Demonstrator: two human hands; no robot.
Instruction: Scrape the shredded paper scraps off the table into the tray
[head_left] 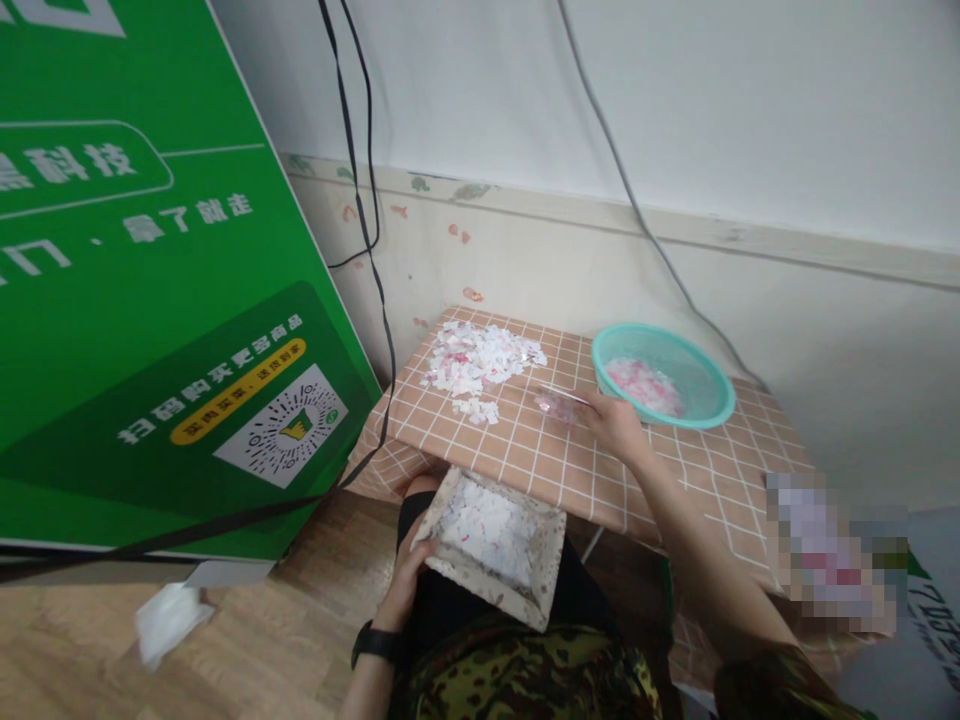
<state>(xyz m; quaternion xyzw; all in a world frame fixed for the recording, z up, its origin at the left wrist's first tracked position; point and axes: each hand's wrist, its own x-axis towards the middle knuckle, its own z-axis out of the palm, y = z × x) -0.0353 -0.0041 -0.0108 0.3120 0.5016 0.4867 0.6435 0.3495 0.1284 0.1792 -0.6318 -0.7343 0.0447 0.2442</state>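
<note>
My left hand (412, 572) grips the left edge of a shallow, worn pale tray (551, 570). The tray is at my lap, by the table's front edge, and small white paper-like pieces (484, 522) lie in it. Over the table, my right hand (616, 425) is closed on a thin, shiny tool (559, 392) that looks like tweezers and points left. Small clear and pinkish pieces (553, 406) lie just under its tip. Left of them spreads a heap of white and pink pieces (487, 355), with a smaller cluster (476, 410) in front.
A turquoise plastic basket (716, 395) with pink and white pieces stands behind my right hand. The table (720, 500) has a brown checked cloth. A green sign (187, 350) stands at left, with black cables (379, 280) hanging beside it. A white bag (171, 620) lies on the floor.
</note>
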